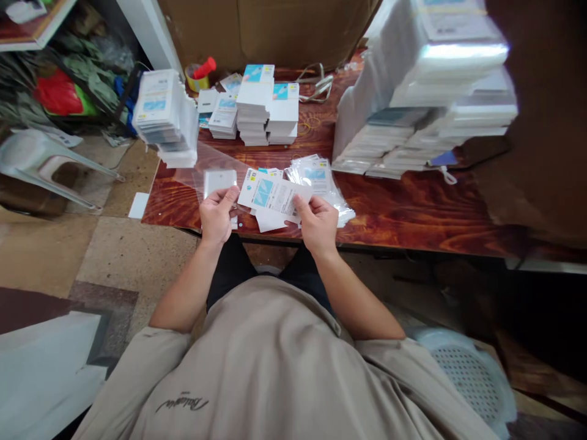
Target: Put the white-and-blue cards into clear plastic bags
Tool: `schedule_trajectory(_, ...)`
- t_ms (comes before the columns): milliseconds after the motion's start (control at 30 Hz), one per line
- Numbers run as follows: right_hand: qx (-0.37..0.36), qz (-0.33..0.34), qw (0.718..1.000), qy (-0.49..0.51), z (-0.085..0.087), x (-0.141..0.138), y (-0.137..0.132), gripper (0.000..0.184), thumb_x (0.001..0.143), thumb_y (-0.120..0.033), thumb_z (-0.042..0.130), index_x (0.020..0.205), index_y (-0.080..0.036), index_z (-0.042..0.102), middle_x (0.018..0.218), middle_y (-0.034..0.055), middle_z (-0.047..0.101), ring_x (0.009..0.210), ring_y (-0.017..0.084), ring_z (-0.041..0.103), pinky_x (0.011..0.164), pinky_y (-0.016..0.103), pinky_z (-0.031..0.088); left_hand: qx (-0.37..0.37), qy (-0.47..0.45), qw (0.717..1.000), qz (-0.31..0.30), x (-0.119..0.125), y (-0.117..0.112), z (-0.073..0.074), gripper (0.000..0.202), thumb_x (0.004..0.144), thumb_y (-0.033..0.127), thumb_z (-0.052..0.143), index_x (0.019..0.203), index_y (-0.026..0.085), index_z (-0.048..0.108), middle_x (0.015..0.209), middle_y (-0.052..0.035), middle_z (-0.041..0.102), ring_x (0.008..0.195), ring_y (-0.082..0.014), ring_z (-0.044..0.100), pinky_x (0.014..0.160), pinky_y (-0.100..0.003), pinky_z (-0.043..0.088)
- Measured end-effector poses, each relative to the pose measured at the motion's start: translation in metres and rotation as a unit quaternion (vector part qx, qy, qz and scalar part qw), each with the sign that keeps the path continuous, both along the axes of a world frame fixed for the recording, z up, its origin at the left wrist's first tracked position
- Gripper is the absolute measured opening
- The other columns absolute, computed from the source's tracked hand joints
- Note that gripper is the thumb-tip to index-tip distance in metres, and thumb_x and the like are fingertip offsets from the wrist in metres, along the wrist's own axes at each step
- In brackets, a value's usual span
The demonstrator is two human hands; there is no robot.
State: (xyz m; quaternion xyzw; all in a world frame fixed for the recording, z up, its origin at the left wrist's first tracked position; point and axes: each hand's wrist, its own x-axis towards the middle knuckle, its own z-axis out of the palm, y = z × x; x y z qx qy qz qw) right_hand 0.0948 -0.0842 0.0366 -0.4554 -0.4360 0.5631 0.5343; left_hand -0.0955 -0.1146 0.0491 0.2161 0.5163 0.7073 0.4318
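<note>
A white printed card with a blue picture and yellow marks is held level above the table's front edge. My right hand pinches its right end between thumb and fingers. At the card's left end, my left hand is closed on what looks like a clear plastic bag; whether it also grips the card, I cannot tell. Below the hands lie a white card in clear film and some loose cards. To the right is a pile of bagged cards.
Stacks of cards stand at the back beside a tape roll with a red object. A bagged-card stack is at the left. A tall pile of clear-wrapped packs rises at the right. Stools flank the wooden table.
</note>
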Motion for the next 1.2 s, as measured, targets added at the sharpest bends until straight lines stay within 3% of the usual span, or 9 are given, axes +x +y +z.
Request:
schedule_trajectory(133, 0.030, 0.008, 0.999, -0.011, 0.000, -0.005, -0.008, 0.049, 0.080, -0.068, 0.080, 0.085, -0.019, 0.075, 0.076, -0.0004, 0.072, 0.061, 0.013, 0.064, 0.055, 0.029, 0.065, -0.010, 0.016, 1.000, -0.022, 0.007, -0.006, 0.004, 0.052, 0.062, 0.054, 0.098, 0.083, 0.016, 0.070, 0.083, -0.0044, 0.078, 0.067, -0.0163, 0.074, 0.062, -0.028, 0.063)
schedule_trajectory(333, 0.039, 0.267, 0.961, -0.060, -0.004, 0.025, -0.009, 0.047, 0.086, -0.065, 0.077, 0.076, -0.019, 0.072, 0.064, 0.0008, 0.069, 0.048, 0.010, 0.054, 0.046, 0.024, 0.047, -0.009, -0.001, 0.999, -0.047, -0.003, -0.013, 0.014, 0.053, 0.056, 0.048, 0.102, 0.086, 0.015, 0.074, 0.082, -0.0043, 0.078, 0.066, -0.0172, 0.073, 0.059, -0.028, 0.062)
schedule_trajectory(433, 0.055, 0.195, 0.977, -0.061, -0.011, 0.020, -0.007, 0.046, 0.075, -0.062, 0.087, 0.075, -0.021, 0.067, 0.064, -0.0017, 0.065, 0.052, 0.010, 0.052, 0.048, 0.025, 0.045, -0.001, -0.008, 0.994, -0.108, 0.007, -0.019, 0.013, 0.051, 0.061, 0.045, 0.101, 0.094, 0.013, 0.079, 0.091, -0.0081, 0.080, 0.075, -0.0207, 0.076, 0.066, -0.031, 0.065)
schedule_trajectory(567, 0.095, 0.093, 0.989, -0.068, -0.015, -0.002, -0.006, 0.061, 0.062, -0.057, 0.095, 0.106, -0.024, 0.069, 0.098, 0.0018, 0.072, 0.082, 0.017, 0.065, 0.064, 0.027, 0.055, -0.014, -0.003, 0.983, -0.180, 0.023, -0.026, 0.006, 0.052, 0.066, 0.047, 0.098, 0.101, 0.014, 0.079, 0.101, -0.0093, 0.081, 0.080, -0.0218, 0.077, 0.068, -0.031, 0.065)
schedule_trajectory(800, 0.053, 0.199, 0.978, -0.031, -0.002, 0.002, -0.002, 0.071, 0.072, -0.055, 0.090, 0.130, -0.023, 0.064, 0.100, 0.0030, 0.076, 0.077, 0.017, 0.068, 0.069, 0.032, 0.060, -0.061, 0.079, 0.954, -0.283, 0.010, -0.025, 0.006, 0.051, 0.069, 0.054, 0.095, 0.090, 0.013, 0.074, 0.069, -0.0058, 0.071, 0.050, -0.0134, 0.061, 0.049, -0.025, 0.051)
schedule_trajectory(933, 0.049, 0.058, 0.993, -0.087, -0.005, 0.031, 0.018, 0.064, 0.074, -0.054, 0.086, 0.126, -0.022, 0.065, 0.083, -0.0014, 0.071, 0.062, 0.014, 0.062, 0.062, 0.030, 0.056, -0.101, 0.177, 0.957, -0.206, -0.008, -0.019, 0.000, 0.054, 0.076, 0.061, 0.087, 0.103, 0.017, 0.071, 0.079, -0.0093, 0.073, 0.062, -0.0190, 0.067, 0.058, -0.030, 0.054)
schedule_trajectory(1000, 0.059, -0.045, 0.985, -0.158, -0.012, 0.050, 0.031, 0.061, 0.074, -0.050, 0.084, 0.124, -0.020, 0.066, 0.078, -0.0017, 0.068, 0.062, 0.016, 0.061, 0.064, 0.032, 0.055, -0.136, 0.335, 0.927, -0.095, -0.025, -0.014, -0.006, 0.047, 0.082, 0.056, 0.083, 0.106, 0.018, 0.071, 0.095, -0.0136, 0.074, 0.085, -0.0262, 0.072, 0.080, -0.039, 0.059)
schedule_trajectory(1067, 0.067, -0.121, 0.955, -0.263, -0.020, 0.067, 0.042, 0.058, 0.074, -0.047, 0.082, 0.122, -0.017, 0.067, 0.085, 0.0024, 0.071, 0.070, 0.019, 0.064, 0.075, 0.039, 0.057, -0.196, 0.503, 0.842, 0.001, -0.044, -0.009, -0.011, 0.044, 0.082, 0.047, 0.083, 0.110, 0.016, 0.069, 0.118, -0.0211, 0.071, 0.116, -0.0373, 0.067, 0.107, -0.051, 0.050)
schedule_trajectory(1200, 0.036, -0.165, 0.844, -0.509, -0.032, 0.079, 0.049, 0.054, 0.082, -0.045, 0.072, 0.126, -0.014, 0.065, 0.109, 0.0172, 0.072, 0.104, 0.036, 0.066, 0.099, 0.058, 0.051, -0.337, 0.590, 0.734, 0.018, -0.078, 0.005, -0.016, 0.064, 0.076, 0.046, 0.088, 0.121, 0.009, 0.063, 0.138, -0.0336, 0.060, 0.139, -0.0501, 0.051, 0.118, -0.060, 0.036)
